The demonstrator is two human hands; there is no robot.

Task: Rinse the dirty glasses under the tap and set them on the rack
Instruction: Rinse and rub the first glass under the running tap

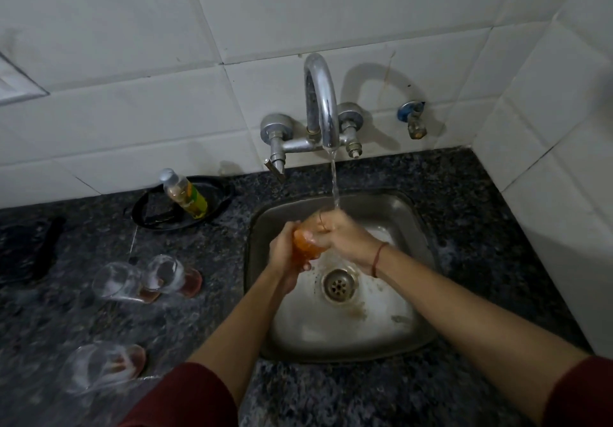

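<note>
Over the steel sink I hold a glass with orange-brown liquid in it. My left hand grips it from the left and below. My right hand covers its upper end, fingers wrapped over the rim. Water runs from the chrome tap onto my right hand. Three more glasses stand on the counter to the left, each with brownish dregs at the bottom: two side by side, and one nearer me. No rack is in view.
A dark speckled granite counter surrounds the sink. A small bottle with a yellow-green label lies on a black tray behind the glasses. A dark object lies at the far left. White tiled walls close the back and right.
</note>
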